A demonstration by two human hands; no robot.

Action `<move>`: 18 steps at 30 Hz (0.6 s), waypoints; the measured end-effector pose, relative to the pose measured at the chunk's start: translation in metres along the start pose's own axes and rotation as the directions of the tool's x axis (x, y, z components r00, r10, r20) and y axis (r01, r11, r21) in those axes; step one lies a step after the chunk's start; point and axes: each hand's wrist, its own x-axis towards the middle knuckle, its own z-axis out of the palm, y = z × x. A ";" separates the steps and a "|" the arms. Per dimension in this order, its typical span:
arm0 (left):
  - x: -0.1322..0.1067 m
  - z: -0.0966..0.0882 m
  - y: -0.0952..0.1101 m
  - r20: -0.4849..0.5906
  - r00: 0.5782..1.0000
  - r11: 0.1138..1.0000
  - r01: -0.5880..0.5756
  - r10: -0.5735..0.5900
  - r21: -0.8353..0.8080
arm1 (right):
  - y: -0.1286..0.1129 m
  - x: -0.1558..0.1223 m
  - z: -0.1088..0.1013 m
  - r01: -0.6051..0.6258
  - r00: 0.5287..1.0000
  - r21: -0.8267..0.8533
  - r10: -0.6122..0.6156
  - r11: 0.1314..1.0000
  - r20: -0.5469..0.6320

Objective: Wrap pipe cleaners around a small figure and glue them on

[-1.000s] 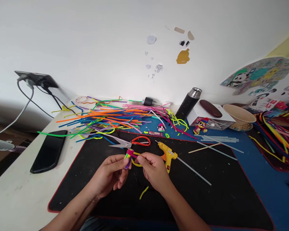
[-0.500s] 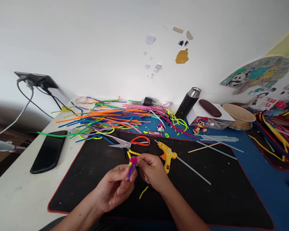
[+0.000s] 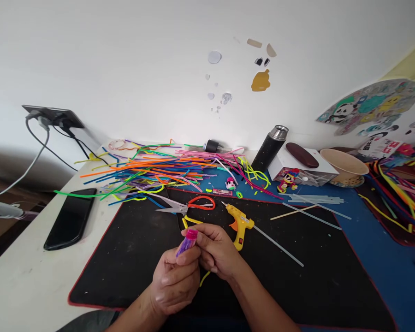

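Both my hands meet over the black mat (image 3: 131,258). My left hand (image 3: 174,281) is closed around the lower end of a small pipe-cleaner bundle (image 3: 187,241), purple with a pink top. My right hand (image 3: 216,251) pinches the bundle's pink top with thumb and fingers. A yellow pipe-cleaner strand (image 3: 190,221) trails from the bundle toward the scissors. A short yellow offcut (image 3: 204,278) lies on the mat below my right hand.
Orange-handled scissors (image 3: 190,205) and a yellow glue gun (image 3: 239,223) lie just beyond my hands. A heap of coloured pipe cleaners (image 3: 159,168) fills the back left. A black phone (image 3: 71,223) lies left; a flask (image 3: 271,147), a white box (image 3: 302,168), a bowl (image 3: 344,167) and glue sticks (image 3: 314,200) lie right.
My left hand has drawn back toward me and turned knuckles-up, bringing the bundle nearer. My right hand has closed in over the bundle's top. The bundle now tilts to the left.
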 end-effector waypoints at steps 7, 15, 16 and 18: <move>0.006 0.017 0.019 -0.132 0.989 0.943 0.098 -0.058 0.318 | -0.004 0.001 -0.001 0.073 0.994 -0.007 -0.074 0.997 -0.084; 0.003 0.056 0.039 -0.273 0.942 0.402 0.178 0.194 0.898 | -0.013 -0.002 -0.010 0.117 0.957 -0.205 -0.166 0.972 -0.240; 0.002 0.061 0.038 -0.254 0.937 0.276 0.185 0.239 0.943 | -0.013 -0.002 -0.011 0.120 0.951 -0.236 -0.180 0.964 -0.251; 0.001 0.070 0.036 -0.232 0.922 0.009 0.241 0.311 0.970 | -0.012 0.000 -0.011 0.121 0.942 -0.277 -0.198 0.953 -0.269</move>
